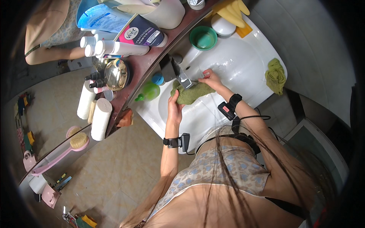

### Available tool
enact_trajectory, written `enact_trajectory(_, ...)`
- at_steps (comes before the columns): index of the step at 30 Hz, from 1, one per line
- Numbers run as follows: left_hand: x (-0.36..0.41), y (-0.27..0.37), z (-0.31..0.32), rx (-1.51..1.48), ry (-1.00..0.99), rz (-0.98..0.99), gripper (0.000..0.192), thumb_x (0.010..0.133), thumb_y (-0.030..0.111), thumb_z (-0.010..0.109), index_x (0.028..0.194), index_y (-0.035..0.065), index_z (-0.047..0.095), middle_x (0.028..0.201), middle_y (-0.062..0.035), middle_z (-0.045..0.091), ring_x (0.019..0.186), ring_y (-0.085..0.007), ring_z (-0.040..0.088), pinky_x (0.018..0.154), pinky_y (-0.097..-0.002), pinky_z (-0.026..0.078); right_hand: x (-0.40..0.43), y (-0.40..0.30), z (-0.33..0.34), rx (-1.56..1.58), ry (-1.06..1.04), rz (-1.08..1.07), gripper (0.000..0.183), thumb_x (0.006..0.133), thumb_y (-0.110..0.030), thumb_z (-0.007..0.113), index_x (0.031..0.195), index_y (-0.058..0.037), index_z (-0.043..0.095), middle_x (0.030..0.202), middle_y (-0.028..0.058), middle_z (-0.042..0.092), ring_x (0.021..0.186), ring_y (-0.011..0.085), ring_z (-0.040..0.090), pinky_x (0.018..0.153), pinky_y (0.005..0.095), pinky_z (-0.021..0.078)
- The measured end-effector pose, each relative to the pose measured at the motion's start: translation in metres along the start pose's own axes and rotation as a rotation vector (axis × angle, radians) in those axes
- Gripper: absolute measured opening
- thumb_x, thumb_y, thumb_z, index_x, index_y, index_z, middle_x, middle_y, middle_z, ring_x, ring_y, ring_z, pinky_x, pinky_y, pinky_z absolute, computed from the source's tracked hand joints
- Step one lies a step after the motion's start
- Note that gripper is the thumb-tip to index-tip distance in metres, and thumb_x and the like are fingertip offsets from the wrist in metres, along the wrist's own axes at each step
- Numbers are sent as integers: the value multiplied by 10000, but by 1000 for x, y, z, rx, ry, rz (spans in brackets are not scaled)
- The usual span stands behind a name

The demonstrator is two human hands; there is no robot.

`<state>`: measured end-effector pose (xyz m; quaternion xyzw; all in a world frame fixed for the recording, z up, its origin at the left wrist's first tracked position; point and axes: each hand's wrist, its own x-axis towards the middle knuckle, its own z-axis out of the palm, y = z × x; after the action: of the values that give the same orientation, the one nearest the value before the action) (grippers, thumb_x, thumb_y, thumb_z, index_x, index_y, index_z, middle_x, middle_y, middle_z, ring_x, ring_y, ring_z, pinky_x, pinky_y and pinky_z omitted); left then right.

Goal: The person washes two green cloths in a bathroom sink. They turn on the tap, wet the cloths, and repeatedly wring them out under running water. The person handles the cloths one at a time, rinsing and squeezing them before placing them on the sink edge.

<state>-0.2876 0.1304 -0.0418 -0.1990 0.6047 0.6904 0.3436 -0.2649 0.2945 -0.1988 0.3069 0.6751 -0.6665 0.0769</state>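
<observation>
A wet green cloth (189,95) lies below the faucet (184,81) over the white washbasin (242,62). My left hand (174,107) grips the cloth's left end, thumb on top and fingers partly hidden beneath it. At the other end is my right hand (211,81), fingers curled and thumb along the cloth's upper edge. Whether it grips the cloth is hidden. The faucet's square spout covers part of the cloth, and wet highlights shine around it.
A second green cloth (276,76) hangs over the basin's right rim. Along the back stand a green bowl (203,38), a white round jar (223,26), yellow rubber gloves (232,11) and a green pump bottle (149,91). Bottles and tubes crowd the dark red shelf (137,64) before a mirror.
</observation>
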Motion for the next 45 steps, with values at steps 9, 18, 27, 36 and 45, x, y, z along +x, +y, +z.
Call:
enact_trajectory(9, -3, -8, 5, -396, -110, 34, 386, 885, 241, 428, 1188, 5, 394, 1180, -97, 487, 1062, -197, 496, 893, -322, 421, -18, 1, 0, 244, -246, 416, 661, 718, -557, 540, 1208, -146, 373, 1185, 57, 437, 1059, 204, 401, 807, 410, 371)
enact_trajectory(18, 6, -9, 15, -246, -112, 51, 350, 885, 239, 439, 1163, 27, 414, 1169, -86, 492, 1059, -195, 494, 889, -318, 425, -32, 17, -5, 906, -487, 471, 573, 750, -481, 554, 1197, -157, 400, 1143, 63, 474, 1044, 201, 463, 890, 328, 362)
enact_trajectory(27, 11, -15, 18, -206, -74, 66, 333, 888, 243, 436, 1150, 38, 431, 1141, -71, 509, 1032, -183, 507, 872, -299, 430, -24, 13, -24, 828, -480, 467, 517, 740, -461, 578, 1146, -166, 452, 1091, 58, 497, 1022, 200, 468, 896, 338, 343)
enact_trajectory(36, 27, -34, 14, -408, -201, -91, 291, 901, 223, 364, 1119, 50, 450, 1131, -79, 518, 1010, -189, 527, 809, -307, 477, -36, -1, -20, 815, -569, 477, 688, 721, -573, 541, 1228, -139, 372, 1197, 90, 413, 1100, 254, 408, 906, 444, 328)
enact_trajectory(45, 44, -34, 23, -201, -142, -123, 319, 901, 230, 358, 1136, 37, 452, 1136, -70, 513, 998, -176, 532, 809, -271, 472, -32, 19, -26, 825, -531, 517, 760, 736, -631, 470, 1254, -94, 326, 1223, 158, 377, 1122, 278, 390, 917, 490, 327)
